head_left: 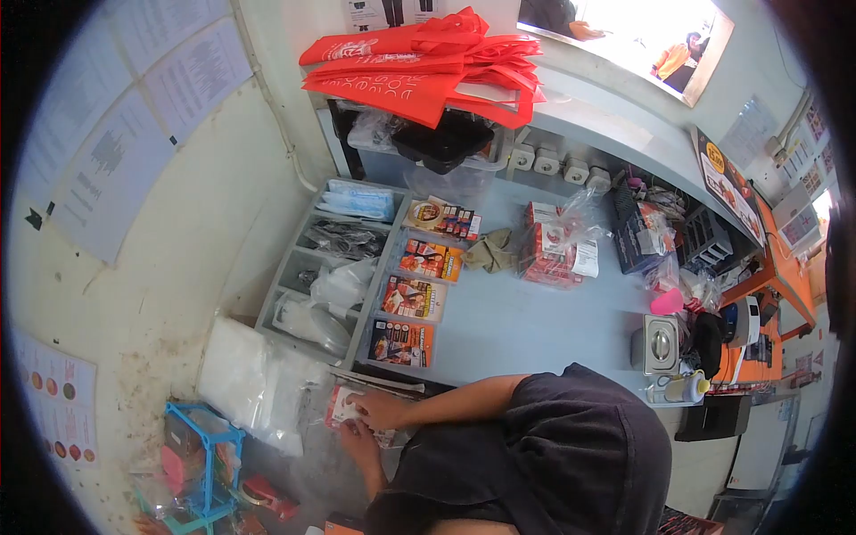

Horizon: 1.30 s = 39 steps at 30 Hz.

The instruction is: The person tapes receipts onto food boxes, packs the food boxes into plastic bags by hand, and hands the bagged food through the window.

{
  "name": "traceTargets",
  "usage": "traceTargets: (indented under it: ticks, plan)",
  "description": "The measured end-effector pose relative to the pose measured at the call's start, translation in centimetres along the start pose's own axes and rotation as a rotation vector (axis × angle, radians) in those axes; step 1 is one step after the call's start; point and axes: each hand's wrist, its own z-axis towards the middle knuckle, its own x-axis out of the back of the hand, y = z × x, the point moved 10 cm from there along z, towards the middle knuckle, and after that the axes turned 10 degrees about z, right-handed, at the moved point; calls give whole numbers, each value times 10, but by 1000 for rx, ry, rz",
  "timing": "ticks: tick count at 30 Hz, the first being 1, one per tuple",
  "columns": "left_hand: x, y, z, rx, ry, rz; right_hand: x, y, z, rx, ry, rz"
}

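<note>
A small red-and-white printed packet [340, 407] lies at the left end of the counter, with clear plastic around it. My right hand [382, 410] reaches across from the right with its fingers closed on the packet's right side. Just below, my left hand [358, 442] has its fingertips pinched at the packet's lower edge. Part of the packet is covered by my fingers. A stack of clear plastic bags [259, 383] lies to the left of both hands.
Above the hands stand a grey divided organizer [355, 346] and trays of printed cards [401, 344]. Bagged red boxes [548, 254] and a cloth [489, 251] sit on the blue counter [499, 330]. A blue plastic rack [207, 437] is at lower left. Red bags [401, 67] lie on top.
</note>
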Motion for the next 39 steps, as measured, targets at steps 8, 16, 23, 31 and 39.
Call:
traceTargets:
  ticks: [8,16,23,31,39]
  plan:
    - [6,39,-19,-230,160,189,7,47,10,-231,255,201]
    - [-15,-30,4,263,38,-639,-9,38,19,21,5,232]
    - [12,-6,5,-30,146,107,-8,22,16,96,99,136]
    - [37,25,-6,-173,281,-8,-25,-14,-8,340,-231,-184]
    - [41,30,-25,-12,43,98,-31,-22,-15,526,-175,-208]
